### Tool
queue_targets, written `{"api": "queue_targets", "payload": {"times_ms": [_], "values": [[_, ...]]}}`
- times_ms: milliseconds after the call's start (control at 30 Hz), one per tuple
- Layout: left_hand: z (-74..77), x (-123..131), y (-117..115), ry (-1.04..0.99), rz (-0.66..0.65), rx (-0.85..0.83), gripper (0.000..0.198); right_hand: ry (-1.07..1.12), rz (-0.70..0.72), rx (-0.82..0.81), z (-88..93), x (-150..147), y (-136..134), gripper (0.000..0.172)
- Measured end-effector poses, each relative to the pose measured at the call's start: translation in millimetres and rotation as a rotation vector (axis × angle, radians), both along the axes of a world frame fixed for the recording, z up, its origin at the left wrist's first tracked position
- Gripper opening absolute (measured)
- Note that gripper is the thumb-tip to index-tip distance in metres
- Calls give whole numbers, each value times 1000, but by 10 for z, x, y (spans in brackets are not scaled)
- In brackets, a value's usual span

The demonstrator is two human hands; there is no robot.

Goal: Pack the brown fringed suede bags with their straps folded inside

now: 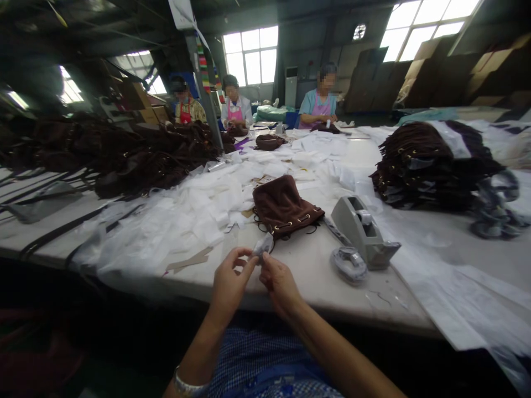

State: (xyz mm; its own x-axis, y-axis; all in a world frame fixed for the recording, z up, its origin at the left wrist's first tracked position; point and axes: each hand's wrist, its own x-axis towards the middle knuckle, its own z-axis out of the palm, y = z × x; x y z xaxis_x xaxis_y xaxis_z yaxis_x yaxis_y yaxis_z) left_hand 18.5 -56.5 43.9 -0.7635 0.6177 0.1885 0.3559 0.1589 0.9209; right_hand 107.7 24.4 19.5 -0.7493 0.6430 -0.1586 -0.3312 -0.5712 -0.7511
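Clear, crumpled plastic makes up the small wrapper [264, 244] at the lower middle of the frame, just above the near edge of a pale table [319, 279]. The left hand [232, 275] pinches it between thumb and fingers, the tips closed together; the right hand [279, 281] meets it from the other side, thumb and forefinger also closed on it. Whether anything lies inside the wrapper cannot be told.

Just beyond, at the centre, a brown drawstring bag [284, 205] with gold-coloured eyelets lies on its side; its near corner comes close to the wrapper, and whether they touch is unclear. To its right stand a grey tape dispenser [360, 235] and, beside it, a loose tape roll [352, 274].

White sheets and plastic [199, 204] spread across the middle left. A stack of brown bags [431, 166] fills the right, and a dark heap of bags [153, 157] the upper left. Three co-workers sit across the top.

Thin plastic like this could slip or tear if the two pinches pull unevenly, and the bag's loose cords could snag on a finger. A careless right elbow might knock the tape roll.

No brand, label or writing is readable; the sign [181, 14] at the top is too blurred.
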Motion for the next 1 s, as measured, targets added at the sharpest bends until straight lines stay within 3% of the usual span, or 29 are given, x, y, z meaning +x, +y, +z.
{"api": "queue_targets", "payload": {"times_ms": [133,333,567,767,867,933,1000], "values": [[-52,-40,26,-196,-131,36,32,-26,5,65,-59,60,31,39],[-125,93,46,-322,-54,128,33,-121,-43,188,-118,30,83,43],[-201,34,10,-52,31,97,25,-129,16,134,0,-50,81,39],[-289,-151,-72,156,25,55,22,-235,128,124,-62,-175,42,34],[-364,-214,-124,52,38,59,23,-336,253,296,8,-194,156,38],[-418,-249,-161,-87,27,52,26,-461,415,502,168,-201,327,42],[-469,-275,-191,-197,11,47,28,-577,441,765,393,-258,545,45]]}}
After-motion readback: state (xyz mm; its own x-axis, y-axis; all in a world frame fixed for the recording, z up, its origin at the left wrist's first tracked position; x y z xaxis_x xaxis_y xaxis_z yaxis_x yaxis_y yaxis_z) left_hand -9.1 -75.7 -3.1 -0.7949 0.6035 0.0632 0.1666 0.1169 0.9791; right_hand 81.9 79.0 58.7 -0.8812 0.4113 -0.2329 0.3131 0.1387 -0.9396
